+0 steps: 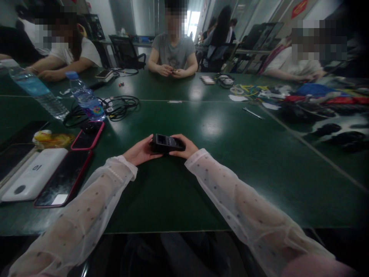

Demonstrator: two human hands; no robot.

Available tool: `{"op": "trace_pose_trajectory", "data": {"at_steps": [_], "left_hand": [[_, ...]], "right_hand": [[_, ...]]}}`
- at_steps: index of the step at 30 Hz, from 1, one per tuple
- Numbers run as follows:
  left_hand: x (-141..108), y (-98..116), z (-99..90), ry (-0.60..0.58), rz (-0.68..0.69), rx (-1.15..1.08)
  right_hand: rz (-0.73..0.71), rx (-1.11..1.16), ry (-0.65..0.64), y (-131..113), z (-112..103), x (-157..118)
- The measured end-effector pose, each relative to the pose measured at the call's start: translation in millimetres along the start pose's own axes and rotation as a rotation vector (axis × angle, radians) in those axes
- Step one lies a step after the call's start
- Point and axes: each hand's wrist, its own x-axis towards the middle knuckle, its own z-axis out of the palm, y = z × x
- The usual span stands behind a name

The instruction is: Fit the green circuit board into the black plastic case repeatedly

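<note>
A small black device (167, 143) with a little screen and a row of buttons is held just above or on the green table (161, 192). My left hand (143, 150) grips its left end, thumb on the near side and fingers at the back. Around the right end, my right hand (184, 146) is closed, with its thumb along the near side. Both wrists come out of sheer white dotted sleeves. The device's underside is hidden.
Phones (65, 179), a white power bank (36, 173), two bottles (86, 98) and black cables (123, 107) lie or stand left. A pen (253, 113) and a heap of wires (253, 92) are right. People sit across the table.
</note>
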Motion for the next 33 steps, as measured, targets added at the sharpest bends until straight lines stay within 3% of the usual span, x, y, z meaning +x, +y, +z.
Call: {"op": "trace_pose_trajectory", "data": {"at_steps": [7,11,13,16,22,28,33], "left_hand": [[2,2,-2.3,-0.053,-0.03,-0.037],[2,3,-2.6,-0.023,-0.043,-0.056],[1,3,-2.6,-0.012,-0.049,-0.059],[0,3,-3.9,-0.017,-0.059,-0.064],[-1,4,-2.9,-0.029,-0.07,-0.051],[-3,3,2.1,0.015,-0.023,0.023],[-3,-1,-4.1,-0.104,0.046,0.147]], "right_hand": [[0.065,0.131,0.06,2,-13,4],[0.164,0.144,0.267,17,-40,8],[0.194,0.055,0.415,25,-57,8],[0.202,-0.195,0.488,34,-73,4],[0.278,-0.426,0.494,44,-71,-2],[0.239,-0.586,0.411,55,-69,0],[0.254,-0.61,0.399,55,-70,1]]}}
